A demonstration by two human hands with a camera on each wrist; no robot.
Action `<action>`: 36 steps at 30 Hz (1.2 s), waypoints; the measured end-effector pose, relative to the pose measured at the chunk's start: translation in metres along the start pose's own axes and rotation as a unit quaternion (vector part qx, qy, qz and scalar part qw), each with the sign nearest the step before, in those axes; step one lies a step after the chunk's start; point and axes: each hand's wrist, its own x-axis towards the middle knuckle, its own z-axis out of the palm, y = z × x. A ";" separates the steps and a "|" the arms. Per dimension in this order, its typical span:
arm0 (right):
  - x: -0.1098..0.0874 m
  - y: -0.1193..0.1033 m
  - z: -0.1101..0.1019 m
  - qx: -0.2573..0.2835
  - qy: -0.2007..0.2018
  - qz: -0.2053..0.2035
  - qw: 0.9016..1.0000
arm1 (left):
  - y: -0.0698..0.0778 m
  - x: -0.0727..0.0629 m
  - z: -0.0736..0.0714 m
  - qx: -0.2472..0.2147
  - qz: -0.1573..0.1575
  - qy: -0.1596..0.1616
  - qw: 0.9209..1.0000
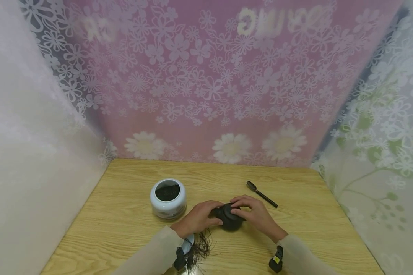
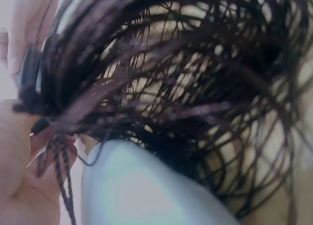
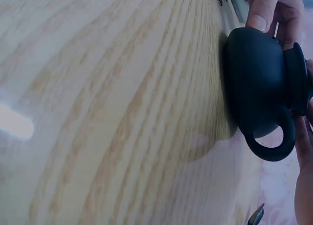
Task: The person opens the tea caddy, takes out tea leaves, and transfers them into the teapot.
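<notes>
A small black teapot (image 1: 231,224) stands on the table between both hands. My left hand (image 1: 199,217) grips it from the left at the spout side, thumb against the body. From the right, my right hand (image 1: 254,214) holds the teapot's lid (image 1: 228,210) with its fingers, the lid right at the pot's mouth. In the right wrist view the pot's loop handle (image 3: 270,154) shows, and the left thumb touches the body. Dark strands (image 2: 186,88) and a smooth pale object (image 2: 142,186) fill much of the left wrist view.
A white jar (image 1: 168,208) holding dark leaf-like material stands left of the hands. A black scoop (image 1: 261,194) lies behind and right of them. Beneath my left wrist is a pale round piece (image 1: 188,242) with a dark tassel (image 1: 201,246). Patterned curtains surround the table.
</notes>
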 end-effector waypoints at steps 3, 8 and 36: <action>0.001 0.001 0.002 0.005 -0.001 0.001 1.000 | 0.000 0.000 0.000 -0.005 0.000 -0.001 1.000; 0.002 0.002 0.005 0.003 -0.003 0.003 1.000 | -0.001 0.000 0.000 -0.011 -0.002 -0.003 1.000; 0.002 -0.004 0.006 -0.028 0.020 -0.017 0.999 | -0.016 0.001 0.002 -0.020 0.005 0.031 0.999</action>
